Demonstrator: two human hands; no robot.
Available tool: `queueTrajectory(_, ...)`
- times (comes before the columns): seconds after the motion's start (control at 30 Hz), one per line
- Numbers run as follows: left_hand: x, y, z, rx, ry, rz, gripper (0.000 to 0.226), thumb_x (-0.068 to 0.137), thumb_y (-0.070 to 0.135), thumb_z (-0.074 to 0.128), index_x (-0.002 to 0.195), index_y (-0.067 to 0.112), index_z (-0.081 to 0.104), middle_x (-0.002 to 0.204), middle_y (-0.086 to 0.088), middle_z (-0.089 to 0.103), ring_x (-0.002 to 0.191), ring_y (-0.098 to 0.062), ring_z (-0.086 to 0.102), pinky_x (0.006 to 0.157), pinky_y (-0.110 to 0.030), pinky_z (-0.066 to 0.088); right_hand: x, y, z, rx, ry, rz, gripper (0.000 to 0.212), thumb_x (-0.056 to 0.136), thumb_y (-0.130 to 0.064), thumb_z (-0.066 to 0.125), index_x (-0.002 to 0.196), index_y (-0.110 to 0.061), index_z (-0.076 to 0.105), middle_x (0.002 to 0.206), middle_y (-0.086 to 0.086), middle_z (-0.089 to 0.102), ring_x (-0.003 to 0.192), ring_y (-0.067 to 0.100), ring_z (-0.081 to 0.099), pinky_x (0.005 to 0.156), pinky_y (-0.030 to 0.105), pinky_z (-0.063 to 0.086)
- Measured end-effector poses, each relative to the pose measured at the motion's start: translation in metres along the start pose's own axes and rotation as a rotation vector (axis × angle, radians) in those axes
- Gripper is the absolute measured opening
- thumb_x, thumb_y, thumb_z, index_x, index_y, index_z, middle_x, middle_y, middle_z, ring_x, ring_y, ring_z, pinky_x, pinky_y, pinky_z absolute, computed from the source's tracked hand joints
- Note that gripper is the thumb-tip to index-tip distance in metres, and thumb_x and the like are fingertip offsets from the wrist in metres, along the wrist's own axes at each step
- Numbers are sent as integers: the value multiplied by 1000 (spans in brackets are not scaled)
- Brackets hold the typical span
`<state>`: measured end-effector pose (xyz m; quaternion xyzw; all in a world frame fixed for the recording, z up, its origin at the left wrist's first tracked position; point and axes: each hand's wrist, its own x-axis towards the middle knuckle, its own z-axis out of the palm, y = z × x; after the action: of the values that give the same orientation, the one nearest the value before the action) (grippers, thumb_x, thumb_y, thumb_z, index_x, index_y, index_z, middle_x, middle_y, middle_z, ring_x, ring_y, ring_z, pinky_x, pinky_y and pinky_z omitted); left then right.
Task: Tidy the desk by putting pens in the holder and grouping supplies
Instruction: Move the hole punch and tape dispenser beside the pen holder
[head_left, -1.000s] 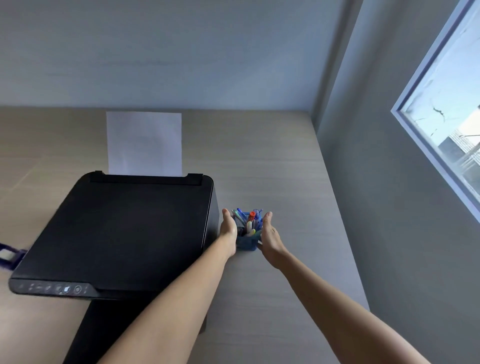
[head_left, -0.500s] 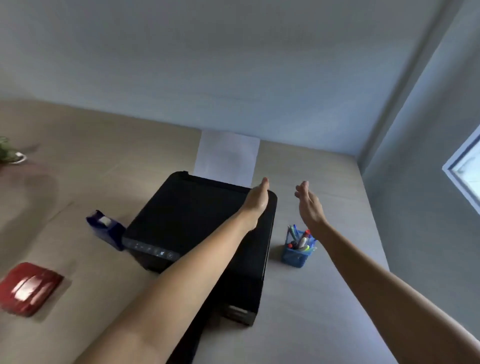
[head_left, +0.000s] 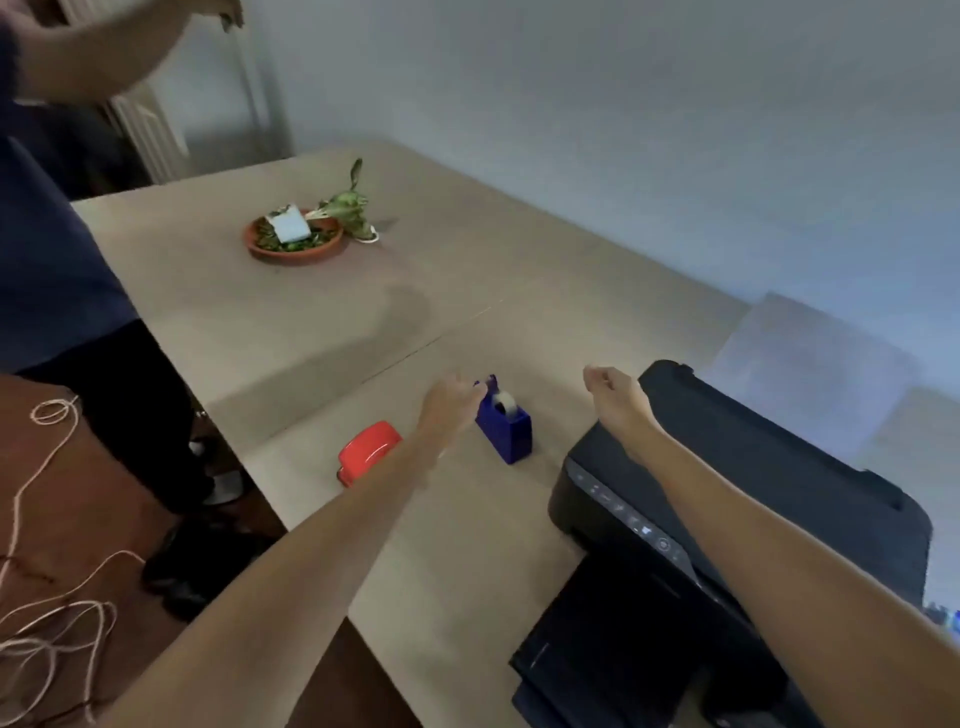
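Head view: both hands, left (head_left: 449, 402) and right (head_left: 615, 395), empty and loosely apart; tape dispenser (head_left: 505, 423) and stapler (head_left: 366, 452) still ungrouped.

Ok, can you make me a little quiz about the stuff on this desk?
1. True or false: the left hand is right beside the blue tape dispenser.
2. What colour is the stapler? A green, B red, C yellow.
3. Fill in: the right hand hangs over the edge of the black ____.

Key: 1 true. 2 B. 3 printer.
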<state>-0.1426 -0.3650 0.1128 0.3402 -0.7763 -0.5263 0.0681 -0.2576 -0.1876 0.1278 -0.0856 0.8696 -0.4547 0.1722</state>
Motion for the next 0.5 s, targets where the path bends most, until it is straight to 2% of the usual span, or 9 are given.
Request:
queueTrajectory(0.03,10,-23,-16,49,40,-24,26,88,29,55,103,9,54,112,-8,57,101,-25,54,85,-33,43,5,-7,22,-29,-19,10,48,97,-42,40,130,-9,52,121,10,60,108,28,57,89,38,46)
queueTrajectory(0.1,20,-65,-45,186,81,-108,55,84,38,60,131,11,47,135,-13,46,126,-29,43,104,-38,37,15,-15,63,-81,-54,63,45,95,-30,47,131,-2,50,125,15,60,114,32,57,93,41,47)
queueTrajectory(0.13,24,-84,-57,253,83,-139,66,84,40,61,139,10,40,142,-15,39,134,-31,35,110,-40,32,19,-16,81,-116,-67,101,45,94,-26,51,128,2,50,120,15,60,110,33,58,91,41,48)
queueTrajectory(0.2,38,-122,-76,334,47,-223,67,84,44,60,136,8,41,141,-18,40,134,-34,34,111,-42,32,33,-9,117,-192,-78,169,48,88,-25,60,124,5,49,110,14,59,93,31,59,76,40,50)
queueTrajectory(0.27,47,-146,-85,316,-2,-272,53,85,42,58,122,5,50,128,-20,52,122,-35,48,102,-41,42,45,4,140,-233,-69,227,55,81,-22,69,124,1,43,120,17,56,93,29,58,63,36,48)
queueTrajectory(0.33,52,-159,-89,265,-8,-248,36,88,34,57,107,4,56,110,-16,62,107,-34,58,87,-34,46,58,19,155,-242,-49,277,63,76,-17,74,128,-3,41,127,17,53,102,32,59,60,34,49)
queueTrajectory(0.4,60,-171,-93,218,-11,-258,19,89,27,57,85,9,57,83,-8,61,87,-30,61,69,-30,40,69,27,167,-230,-4,326,65,72,-12,77,127,-8,43,127,15,53,103,32,60,70,37,55)
queueTrajectory(0.43,62,-175,-95,176,-28,-271,18,88,26,58,77,12,54,74,-4,57,78,-27,58,64,-30,37,74,33,171,-243,30,334,64,71,-10,78,126,-8,44,126,14,55,103,32,61,75,39,56)
queueTrajectory(0.5,68,-182,-100,46,-93,-319,18,87,24,61,74,13,55,70,-3,56,70,-21,52,61,-29,35,82,39,178,-304,82,319,61,72,-13,80,123,-7,48,122,15,59,104,32,62,79,41,56)
